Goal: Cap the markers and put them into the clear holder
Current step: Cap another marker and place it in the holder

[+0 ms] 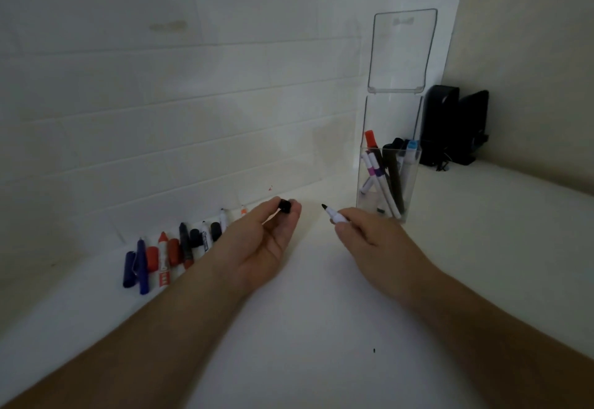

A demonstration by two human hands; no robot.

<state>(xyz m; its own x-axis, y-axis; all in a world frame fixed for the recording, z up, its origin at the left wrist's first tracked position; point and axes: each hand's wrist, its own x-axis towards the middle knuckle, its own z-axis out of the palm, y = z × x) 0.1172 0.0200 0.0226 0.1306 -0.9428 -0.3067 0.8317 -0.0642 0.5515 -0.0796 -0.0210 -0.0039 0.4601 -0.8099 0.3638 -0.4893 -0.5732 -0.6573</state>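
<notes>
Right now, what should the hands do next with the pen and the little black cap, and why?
Probably bring the two together and push the cap onto the pen. The left hand pinches the black cap, the right hand holds the pen with its black tip bare and pointing toward the cap, and a gap lies between them. Once capped, it can go in the clear holder.

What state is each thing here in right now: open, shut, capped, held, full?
Left hand: pinches a black cap.
Right hand: holds an uncapped marker, tip bare.
Clear holder: lid up, partly filled with capped markers.
Row of markers: lying by the wall, some uncapped, loose caps among them.
</notes>
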